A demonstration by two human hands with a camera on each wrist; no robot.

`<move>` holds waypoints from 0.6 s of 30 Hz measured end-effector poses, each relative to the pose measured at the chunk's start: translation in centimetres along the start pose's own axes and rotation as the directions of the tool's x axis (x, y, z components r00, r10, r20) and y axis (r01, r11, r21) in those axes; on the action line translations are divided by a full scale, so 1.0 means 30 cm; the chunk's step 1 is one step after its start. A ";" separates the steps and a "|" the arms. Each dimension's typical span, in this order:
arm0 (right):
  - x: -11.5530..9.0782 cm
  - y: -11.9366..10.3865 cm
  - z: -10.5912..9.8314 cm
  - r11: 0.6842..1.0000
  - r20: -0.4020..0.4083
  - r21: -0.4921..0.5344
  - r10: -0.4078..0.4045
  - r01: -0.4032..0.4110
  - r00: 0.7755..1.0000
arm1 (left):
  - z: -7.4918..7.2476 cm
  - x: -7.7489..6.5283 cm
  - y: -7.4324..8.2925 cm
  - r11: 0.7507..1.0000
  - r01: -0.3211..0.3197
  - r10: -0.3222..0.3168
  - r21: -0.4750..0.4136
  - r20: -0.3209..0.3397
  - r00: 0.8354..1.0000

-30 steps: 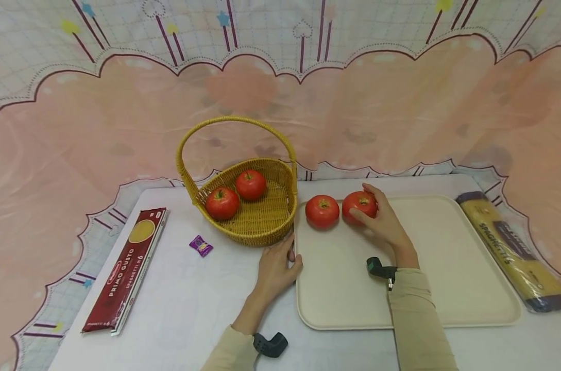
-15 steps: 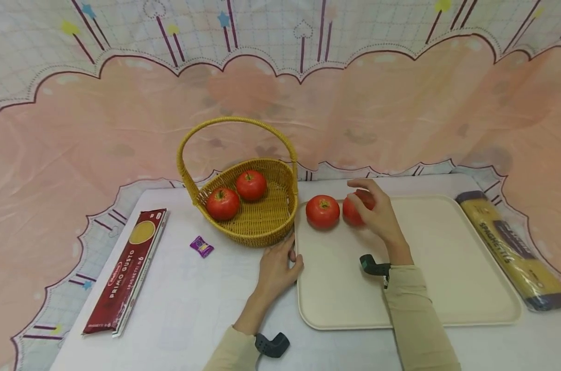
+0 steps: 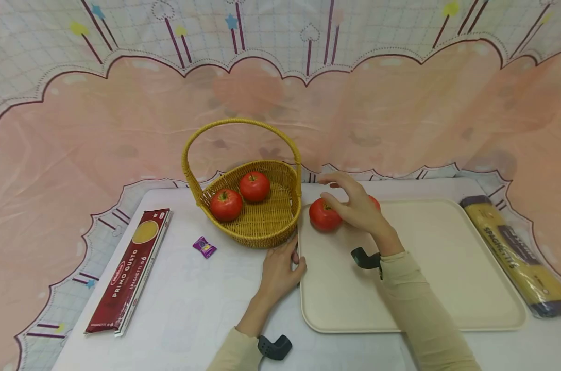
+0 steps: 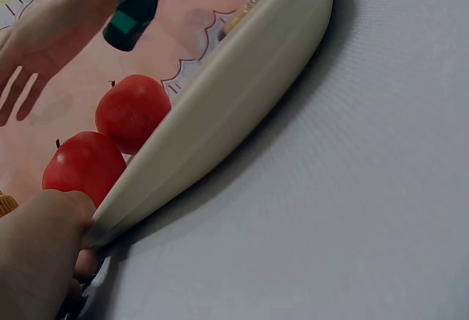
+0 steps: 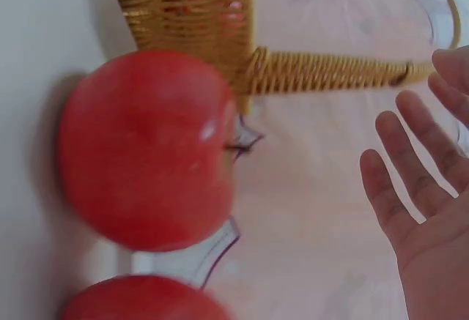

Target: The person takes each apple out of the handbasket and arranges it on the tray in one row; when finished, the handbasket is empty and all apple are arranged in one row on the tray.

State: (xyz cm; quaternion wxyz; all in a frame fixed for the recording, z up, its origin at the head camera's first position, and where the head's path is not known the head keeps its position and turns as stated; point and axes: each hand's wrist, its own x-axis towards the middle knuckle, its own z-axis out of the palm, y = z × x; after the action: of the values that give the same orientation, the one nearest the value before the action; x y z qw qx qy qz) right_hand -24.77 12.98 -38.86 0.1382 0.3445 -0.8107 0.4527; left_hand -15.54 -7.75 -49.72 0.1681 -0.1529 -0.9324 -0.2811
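Note:
My right hand (image 3: 354,206), fingers spread and holding nothing, hovers over the left red apple (image 3: 324,217) on the beige tray (image 3: 350,299). In the right wrist view, its fingers (image 5: 410,166) show apart from the near apple (image 5: 146,151). A second tray apple (image 3: 374,202) is mostly covered by that hand. My left hand (image 3: 280,273) lies between the wicker basket (image 3: 266,239) and the tray, fingertips at the basket's base. Its thumb (image 4: 66,206) is right at the tray's rim (image 4: 212,126) in the left wrist view. Two more apples (image 3: 226,205) sit inside the basket.
A red spaghetti pack (image 3: 128,273) lies at the left of the white table. A small purple wrapped candy (image 3: 204,247) is in front of the basket. Along the tray's right edge lies a yellow spaghetti bag (image 3: 516,252). The tall basket handle (image 3: 241,121) arches upward.
My right hand has let go of the right tray apple and moved left over the other one. My left hand stays by the basket and tray. The head view has shifted slightly.

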 end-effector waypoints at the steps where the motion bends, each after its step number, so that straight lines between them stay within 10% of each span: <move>1: 0.013 -0.006 0.002 1.000 0.017 -0.010 -0.022 0.022 1.000 | 0.000 0.000 -0.001 1.000 -0.003 0.003 0.001 -0.003 1.000; 18: 0.176 -0.077 0.087 0.970 0.226 -0.088 -0.202 0.226 0.953 | -0.006 0.001 0.004 1.000 0.005 -0.005 -0.014 -0.005 1.000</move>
State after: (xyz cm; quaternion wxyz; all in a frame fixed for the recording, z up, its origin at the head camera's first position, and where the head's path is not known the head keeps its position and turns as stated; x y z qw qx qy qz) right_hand -26.81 7.72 -35.99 0.1171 0.4691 -0.8030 0.3485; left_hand -15.48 -7.74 -49.52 0.1689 -0.1512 -0.9303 -0.2885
